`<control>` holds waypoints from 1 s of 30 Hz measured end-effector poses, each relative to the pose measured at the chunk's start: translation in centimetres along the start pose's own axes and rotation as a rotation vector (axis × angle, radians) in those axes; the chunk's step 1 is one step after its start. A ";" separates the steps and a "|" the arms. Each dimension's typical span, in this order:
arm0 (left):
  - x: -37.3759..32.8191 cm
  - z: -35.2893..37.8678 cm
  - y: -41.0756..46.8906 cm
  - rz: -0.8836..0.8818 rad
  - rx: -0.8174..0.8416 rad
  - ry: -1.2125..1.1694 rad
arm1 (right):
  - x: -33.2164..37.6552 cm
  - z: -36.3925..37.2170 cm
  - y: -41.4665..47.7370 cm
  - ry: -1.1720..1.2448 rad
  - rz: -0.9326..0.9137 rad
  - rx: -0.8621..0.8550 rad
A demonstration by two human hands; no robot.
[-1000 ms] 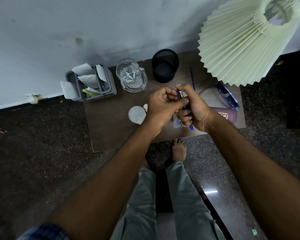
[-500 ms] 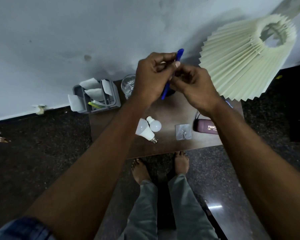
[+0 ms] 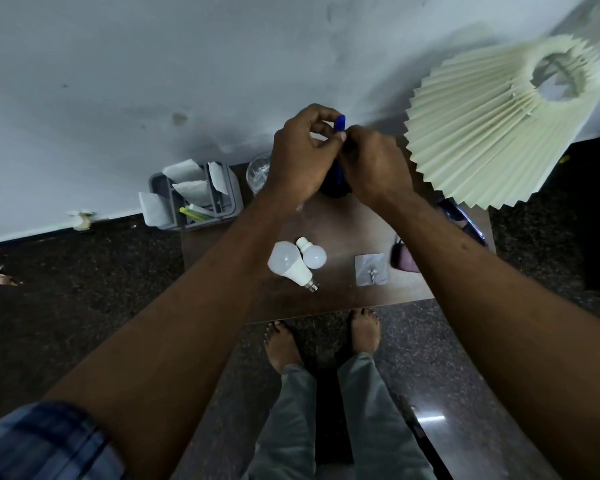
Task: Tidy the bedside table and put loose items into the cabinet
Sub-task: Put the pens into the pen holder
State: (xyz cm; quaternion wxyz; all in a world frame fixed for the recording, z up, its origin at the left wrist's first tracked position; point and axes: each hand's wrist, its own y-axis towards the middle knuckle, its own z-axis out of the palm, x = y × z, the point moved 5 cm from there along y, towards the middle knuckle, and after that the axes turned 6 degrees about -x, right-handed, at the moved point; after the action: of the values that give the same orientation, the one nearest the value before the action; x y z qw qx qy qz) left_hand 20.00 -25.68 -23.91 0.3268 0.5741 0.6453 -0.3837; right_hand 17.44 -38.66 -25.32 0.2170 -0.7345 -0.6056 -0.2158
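Head view: a blue pen is held upright between both hands, raised above the far edge of the bedside table. Only its rounded blue top is seen clearly above the fingers, and a short dark-blue stretch of the barrel shows below them; the rest is hidden, and slight blur softens its outline. The left hand is closed on the pen with thumb and forefinger pinched near its top, the other fingers curled in. The right hand is pressed against the left, its fingers bunched together around the barrel lower down. On the table, two white bulbs are laid touching one another near its middle, and a small square adhesive hook is laid flat just to their right. A grey organiser holding white papers stands at the table's far left corner. A pleated cream lampshade is seen tilted above the table's far right corner. Bare feet are seen on the dark floor just before the table's near edge.
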 end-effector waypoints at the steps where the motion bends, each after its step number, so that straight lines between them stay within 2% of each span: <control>1: 0.1 0.1 0.1 0.002 -0.005 0.021 | 0.0 0.3 0.1 -0.037 0.014 0.017; 6: 0.6 0.4 0.6 0.018 0.015 0.182 | -0.1 1.8 0.6 -0.136 0.032 0.119; 12: 0.3 0.6 1.7 0.018 0.014 0.366 | -0.9 2.4 0.6 -0.058 0.050 0.121; 14: 0.1 0.5 2.0 0.009 0.001 0.397 | -1.2 1.5 0.0 0.004 0.063 0.046; 18: -0.1 0.7 2.2 0.024 -0.007 0.451 | -2.4 -0.6 -3.4 0.244 0.134 -0.213; 20: -0.3 0.6 1.9 0.050 -0.018 0.458 | -3.6 -0.8 -5.5 0.320 0.194 -0.252; 23: -1.0 0.3 1.0 0.136 -0.080 0.434 | -6.0 -0.6 -7.7 0.356 0.271 -0.237; 26: -1.8 -0.2 -0.6 0.181 -0.159 0.265 | -7.9 -0.5 -8.3 0.328 0.320 -0.227; 30: -2.4 0.9 -4.0 0.168 -0.114 0.021 | -9.5 -0.3 -7.6 0.219 0.340 -0.208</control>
State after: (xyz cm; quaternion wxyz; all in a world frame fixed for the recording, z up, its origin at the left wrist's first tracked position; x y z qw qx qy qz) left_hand 16.29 -27.85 -21.77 0.3831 0.6107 0.6191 -0.3112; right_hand 8.30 -45.15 -30.15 0.2381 -0.8166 -0.4204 -0.3159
